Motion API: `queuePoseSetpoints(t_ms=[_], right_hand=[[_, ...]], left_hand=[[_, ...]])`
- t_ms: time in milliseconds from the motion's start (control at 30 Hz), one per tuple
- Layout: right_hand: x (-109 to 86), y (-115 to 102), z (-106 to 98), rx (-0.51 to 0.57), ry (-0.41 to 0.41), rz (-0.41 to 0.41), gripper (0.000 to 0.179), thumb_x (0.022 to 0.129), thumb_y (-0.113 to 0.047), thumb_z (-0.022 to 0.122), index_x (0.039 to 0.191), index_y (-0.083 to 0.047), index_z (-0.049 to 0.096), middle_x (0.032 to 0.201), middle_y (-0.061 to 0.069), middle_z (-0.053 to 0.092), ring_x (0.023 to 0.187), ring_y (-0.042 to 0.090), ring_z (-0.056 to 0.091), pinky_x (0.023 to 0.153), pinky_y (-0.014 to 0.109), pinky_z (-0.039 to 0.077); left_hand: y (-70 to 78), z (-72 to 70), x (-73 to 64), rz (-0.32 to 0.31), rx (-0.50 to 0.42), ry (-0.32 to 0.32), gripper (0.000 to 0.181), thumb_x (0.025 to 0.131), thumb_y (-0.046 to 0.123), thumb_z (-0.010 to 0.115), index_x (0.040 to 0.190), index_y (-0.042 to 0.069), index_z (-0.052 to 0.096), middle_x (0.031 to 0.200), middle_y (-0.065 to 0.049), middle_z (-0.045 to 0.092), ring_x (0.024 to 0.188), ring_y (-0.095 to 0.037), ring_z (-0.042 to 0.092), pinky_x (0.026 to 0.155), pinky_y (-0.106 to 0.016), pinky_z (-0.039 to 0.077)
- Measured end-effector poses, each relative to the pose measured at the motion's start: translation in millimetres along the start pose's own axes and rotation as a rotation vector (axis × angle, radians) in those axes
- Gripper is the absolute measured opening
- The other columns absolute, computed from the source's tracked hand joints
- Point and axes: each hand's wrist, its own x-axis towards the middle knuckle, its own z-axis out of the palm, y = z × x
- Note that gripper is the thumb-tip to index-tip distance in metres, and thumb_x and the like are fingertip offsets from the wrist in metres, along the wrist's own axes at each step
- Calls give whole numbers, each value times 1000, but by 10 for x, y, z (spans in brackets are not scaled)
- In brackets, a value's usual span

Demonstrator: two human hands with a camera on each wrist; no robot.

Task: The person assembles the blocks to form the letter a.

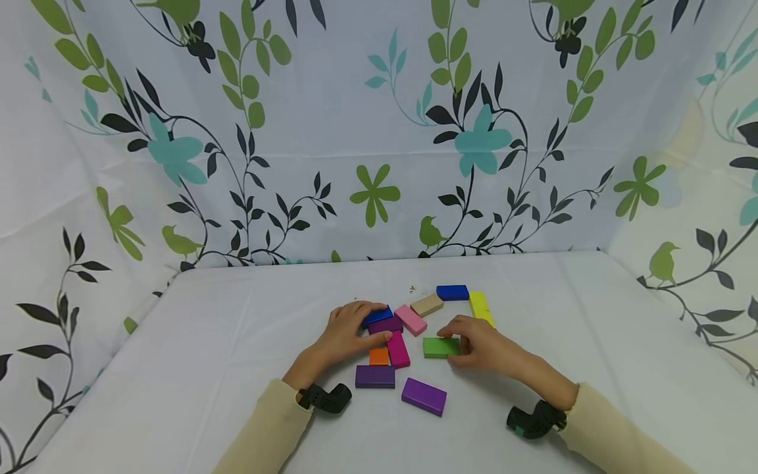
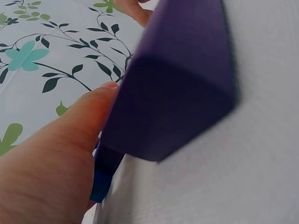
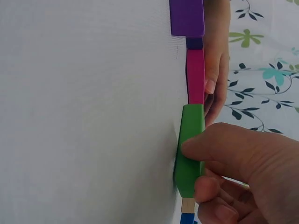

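Flat coloured blocks lie in a loose ring on the white cloth. My right hand [image 1: 488, 345] pinches a green block [image 1: 437, 347] at its right end; in the right wrist view the thumb lies against the green block's [image 3: 189, 154] near face. On the left side, my left hand [image 1: 346, 332] has its fingers over a blue block [image 1: 379, 318] and its thumb by a purple block [image 1: 385, 325], with the two blocks side by side between them. The thumb tip reaches the top of a magenta block [image 1: 399, 352]. The left fingertips are partly hidden.
Below the left hand are an orange block [image 1: 379, 357], a dark purple block [image 1: 375, 377] and a violet block [image 1: 424, 396]. A pink block [image 1: 410, 320], a beige block [image 1: 428, 305], another blue block [image 1: 453, 292] and a yellow block [image 1: 481, 307] line the far side. Behind hangs a leaf-patterned curtain [image 1: 331, 131].
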Motion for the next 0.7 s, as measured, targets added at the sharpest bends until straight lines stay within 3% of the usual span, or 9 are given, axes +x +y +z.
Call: queuePoseSetpoints(t_ms=[267, 700], right_hand=[[-56, 52, -27, -7, 46, -28, 32, 80, -2, 74, 111, 3, 68, 99, 8, 61, 62, 3, 46, 56, 18, 43], [-116, 134, -108, 9, 79, 0, 34, 79, -1, 73, 112, 4, 66, 96, 7, 59, 63, 4, 46, 55, 19, 43]], left_hand=[[-4, 5, -5, 3, -2, 8, 60, 90, 48, 64, 141, 20, 50, 147, -10, 45, 139, -34, 32, 112, -59, 17], [-5, 6, -1, 13, 4, 11, 60, 90, 48, 64, 141, 20, 50, 146, -11, 46, 138, -36, 33, 111, -59, 19]])
